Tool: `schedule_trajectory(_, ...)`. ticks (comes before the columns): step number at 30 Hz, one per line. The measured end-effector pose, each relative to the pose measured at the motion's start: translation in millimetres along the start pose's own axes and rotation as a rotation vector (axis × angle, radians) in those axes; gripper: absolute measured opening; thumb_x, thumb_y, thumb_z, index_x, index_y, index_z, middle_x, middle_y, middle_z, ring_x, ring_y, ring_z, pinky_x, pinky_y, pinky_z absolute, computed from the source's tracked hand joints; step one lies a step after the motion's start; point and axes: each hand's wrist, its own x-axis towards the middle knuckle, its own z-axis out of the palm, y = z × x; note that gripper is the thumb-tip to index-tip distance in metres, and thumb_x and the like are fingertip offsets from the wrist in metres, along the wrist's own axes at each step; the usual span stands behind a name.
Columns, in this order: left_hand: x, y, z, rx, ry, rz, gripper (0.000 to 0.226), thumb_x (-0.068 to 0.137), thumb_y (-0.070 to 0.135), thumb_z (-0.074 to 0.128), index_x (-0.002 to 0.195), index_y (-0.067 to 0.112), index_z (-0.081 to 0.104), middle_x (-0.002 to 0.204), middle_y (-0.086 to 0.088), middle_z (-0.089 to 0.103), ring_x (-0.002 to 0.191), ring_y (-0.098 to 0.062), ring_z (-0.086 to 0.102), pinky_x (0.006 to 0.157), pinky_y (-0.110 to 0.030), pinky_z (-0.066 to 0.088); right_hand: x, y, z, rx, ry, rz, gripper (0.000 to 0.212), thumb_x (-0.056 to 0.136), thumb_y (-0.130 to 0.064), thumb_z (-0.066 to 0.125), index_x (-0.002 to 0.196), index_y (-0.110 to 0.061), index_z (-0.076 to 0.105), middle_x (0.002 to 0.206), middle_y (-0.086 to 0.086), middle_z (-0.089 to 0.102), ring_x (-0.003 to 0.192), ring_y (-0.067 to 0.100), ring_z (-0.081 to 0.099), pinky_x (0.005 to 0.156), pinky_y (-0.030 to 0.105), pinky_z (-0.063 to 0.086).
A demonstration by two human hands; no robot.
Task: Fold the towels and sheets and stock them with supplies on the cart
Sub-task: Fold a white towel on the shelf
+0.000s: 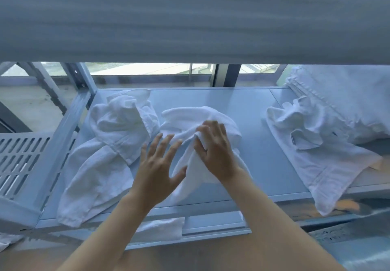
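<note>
The fingers of the right hand pinch a fold of the white towel at the middle of the frame, bunching the cloth on the pale shelf. The left hand hovers just beside it, lower left of centre — fingers spread wide and straight, holding nothing. A crumpled towel lies at the left of the shelf, draping over its front edge — another rumpled towel lies at the right.
</note>
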Motion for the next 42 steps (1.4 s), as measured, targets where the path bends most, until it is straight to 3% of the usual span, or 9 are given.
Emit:
schedule_trajectory(5, 48.4, 6.3, 18.0, 0.045, -0.059, -0.038, 0.082, 0.089, 0.064, 0.058, 0.156, 0.020, 0.039, 0.163, -0.007, 0.032, 0.153, -0.034, 0.025, 0.114, -0.062, 0.029, 49.8, 53.0, 14.5, -0.119, -0.240, 0.198, 0.054, 0.092, -0.036, 0.059, 0.142, -0.018, 0.048, 0.149, 0.009, 0.041, 0.127, 0.036, 0.046, 0.102, 0.054, 0.043)
schedule_trajectory(10, 82.1, -1.9, 57.8, 0.119, -0.246, -0.103, 0.101, 0.083, 0.074, 0.058, 0.162, 0.031, 0.012, 0.168, -0.003, 0.016, 0.154, -0.033, 0.013, 0.118, -0.066, 0.022, 63.0, 106.6, 44.3, -0.138, -0.655, 0.427, 0.102, 0.077, -0.073, 0.065, 0.160, -0.047, 0.011, 0.171, -0.009, -0.002, 0.158, 0.032, 0.002, 0.119, 0.069, 0.011)
schedule_trajectory(14, 95.7, -13.6, 80.3, 0.089, -0.361, -0.169, 0.119, 0.075, 0.078, 0.066, 0.159, 0.043, -0.010, 0.171, 0.000, -0.001, 0.157, -0.032, 0.001, 0.118, -0.070, 0.020, 54.4, 113.2, 52.8, -0.029, -0.692, 0.426, 0.110, 0.064, -0.080, 0.069, 0.155, -0.056, 0.013, 0.168, -0.014, 0.013, 0.156, 0.021, 0.013, 0.117, 0.060, 0.028)
schedule_trajectory(17, 102.8, -16.3, 88.0, 0.059, -0.465, -0.193, 0.130, 0.068, 0.076, 0.075, 0.158, 0.048, -0.014, 0.171, 0.006, -0.014, 0.158, -0.032, -0.007, 0.117, -0.069, 0.022, 38.7, 111.2, 46.9, 0.031, -0.685, 0.362, 0.121, 0.058, -0.077, 0.074, 0.156, -0.056, 0.007, 0.168, -0.019, 0.007, 0.156, 0.016, 0.013, 0.117, 0.052, 0.033)
schedule_trajectory(20, 103.1, -8.2, 99.0, -0.051, -0.502, -0.170, 0.131, 0.066, 0.067, 0.079, 0.159, 0.046, -0.011, 0.171, 0.007, -0.008, 0.157, -0.032, 0.004, 0.115, -0.062, 0.033, 17.3, 113.8, 40.6, 0.006, -0.705, 0.359, 0.123, 0.055, -0.070, 0.074, 0.157, -0.052, 0.008, 0.169, -0.015, 0.005, 0.154, 0.022, 0.019, 0.108, 0.051, 0.041)
schedule_trajectory(24, 96.6, 6.2, 110.7, -0.116, -0.399, -0.123, 0.110, 0.070, 0.053, 0.069, 0.160, 0.037, 0.008, 0.160, 0.001, 0.025, 0.133, -0.035, 0.039, 0.102, -0.052, 0.045, -5.8, 112.7, 35.8, -0.041, -0.591, 0.404, 0.104, 0.062, -0.064, 0.069, 0.153, -0.045, 0.022, 0.169, -0.006, 0.014, 0.149, 0.030, 0.028, 0.105, 0.051, 0.044)
schedule_trajectory(28, 87.9, 13.2, 116.9, -0.228, -0.282, -0.095, 0.085, 0.078, 0.030, 0.069, 0.154, 0.027, 0.031, 0.134, -0.004, 0.047, 0.109, -0.035, 0.049, 0.097, -0.050, 0.045, -23.0, 91.0, 33.9, -0.074, -0.438, 0.418, 0.085, 0.072, -0.061, 0.060, 0.150, -0.036, 0.038, 0.154, 0.004, 0.040, 0.129, 0.035, 0.050, 0.093, 0.048, 0.049)
schedule_trajectory(32, 80.6, 6.8, 106.9, -0.323, -0.217, -0.020, 0.073, 0.083, 0.018, 0.069, 0.143, 0.035, 0.031, 0.123, -0.003, 0.052, 0.106, -0.033, 0.053, 0.091, -0.050, 0.049, -29.7, 67.7, 26.6, -0.113, -0.337, 0.380, 0.072, 0.081, -0.051, 0.065, 0.148, -0.029, 0.050, 0.146, 0.007, 0.049, 0.116, 0.035, 0.059, 0.084, 0.047, 0.051)
schedule_trajectory(42, 89.0, -46.8, -15.1, -0.266, 0.151, 0.070, 0.068, 0.085, 0.022, 0.066, 0.146, 0.036, 0.038, 0.129, 0.004, 0.049, 0.109, -0.031, 0.051, 0.088, -0.042, 0.050, 57.2, -40.3, 14.0, -0.054, -0.048, 0.216, 0.069, 0.078, -0.046, 0.074, 0.141, -0.024, 0.055, 0.141, 0.007, 0.053, 0.125, 0.032, 0.055, 0.084, 0.047, 0.053)
